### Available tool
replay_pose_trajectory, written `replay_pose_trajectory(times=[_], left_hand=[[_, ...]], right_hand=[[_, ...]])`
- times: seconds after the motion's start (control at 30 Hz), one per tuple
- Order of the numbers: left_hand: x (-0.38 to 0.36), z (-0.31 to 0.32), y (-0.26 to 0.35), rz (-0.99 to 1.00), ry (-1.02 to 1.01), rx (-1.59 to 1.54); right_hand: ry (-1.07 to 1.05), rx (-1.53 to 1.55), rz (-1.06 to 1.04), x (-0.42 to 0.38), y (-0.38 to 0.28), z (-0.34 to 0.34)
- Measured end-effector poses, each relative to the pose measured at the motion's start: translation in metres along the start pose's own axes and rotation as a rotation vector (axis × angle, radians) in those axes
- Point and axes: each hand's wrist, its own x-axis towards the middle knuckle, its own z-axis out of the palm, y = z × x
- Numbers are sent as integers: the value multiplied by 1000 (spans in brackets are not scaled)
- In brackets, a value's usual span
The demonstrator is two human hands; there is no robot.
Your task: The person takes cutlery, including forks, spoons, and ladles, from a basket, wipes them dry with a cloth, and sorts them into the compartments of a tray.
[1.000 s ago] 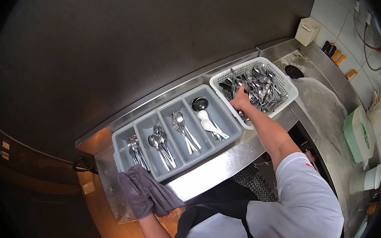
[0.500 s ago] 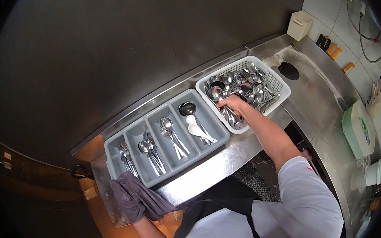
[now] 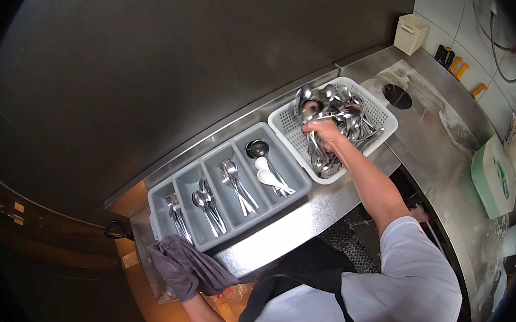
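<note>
My right hand (image 3: 326,133) is closed around a bunch of cutlery (image 3: 309,100) in the white perforated basket (image 3: 289,136). Spoon bowls stick up past my fingers, blurred by motion. More metal spoons and forks (image 3: 353,115) lie heaped on the basket's right side. At the front left corner of the grey divided tray (image 3: 256,218), my left hand (image 3: 179,279) holds a grey-purple cloth (image 3: 202,266) that covers its fingers. The tray's compartments hold forks (image 3: 178,217), spoons (image 3: 204,203), more spoons and forks (image 3: 235,183), and black ladles (image 3: 257,148) with white spoons (image 3: 269,177).
Tray and basket stand side by side on a steel counter (image 3: 287,229) against a dark wall panel. To the right are a dark round opening (image 3: 397,96), a cream container (image 3: 410,33), orange and black handles (image 3: 458,68) and a green-white box (image 3: 494,177).
My right hand has pulled the bunch of cutlery up and toward the back of the basket, baring its left floor and wall. My left hand and the cloth stay by the tray corner.
</note>
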Motion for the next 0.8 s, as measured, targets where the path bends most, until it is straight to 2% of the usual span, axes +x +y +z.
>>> replay_pose_trajectory(times=[0.07, 0.13, 0.17, 0.27, 0.3, 0.33, 0.4, 0.43, 0.47, 0.5, 0.53, 0.57, 0.6, 0.63, 0.67, 0.7, 0.73, 0.77, 0.8], left_hand=[[-5, 2, 7, 40, 1, 49], [-12, 4, 4, 168, -43, 128], [-18, 3, 2, 229, -72, 174], [-24, 45, 24, 160, -133, 90], [-29, 63, 35, 134, -145, 64], [-37, 75, 42, 101, -159, 45], [-31, 92, 28, -201, -189, -530], [-29, 106, 34, -7, -442, -188], [-22, 136, 73, 490, -628, 469], [-17, 157, 91, 777, -736, 690], [-14, 180, 97, 940, -795, 766], [-13, 197, 93, 955, -848, 706], [-12, 214, 90, 967, -904, 647], [-3, 244, 93, 1003, -931, 362], [-3, 262, 85, 943, -951, 206], [-4, 280, 77, 887, -969, 49], [-9, 293, 57, 745, -988, 22], [-13, 308, 42, 602, -1003, -5], [-18, 328, 33, 662, -966, 44]], right_hand=[[-17, 306, -31, -14, -34, 1], [-80, 451, 30, -21, -51, -6], [-75, 360, 26, -7, -42, -18], [13, 182, -26, -9, -40, -33], [15, 278, -47, -16, -39, -26], [52, 270, 32, -13, -30, -28], [147, -73, -9, -7, -17, -32], [261, -278, -154, -2, -9, -29], [265, -294, -256, -18, -21, -16], [349, -385, -286, -16, -20, -13], [433, -475, -315, -13, -18, -12], [439, -452, -409, -7, -15, -11], [592, -692, -369, -17, -28, 0], [552, -668, -359, -16, -30, 2], [513, -644, -352, -14, -33, 2], [577, -786, -413, -4, -23, -2], [515, -802, -403, -9, -29, 1], [424, -710, -524, -19, -36, 2], [334, -616, -641, -30, -43, 2]])
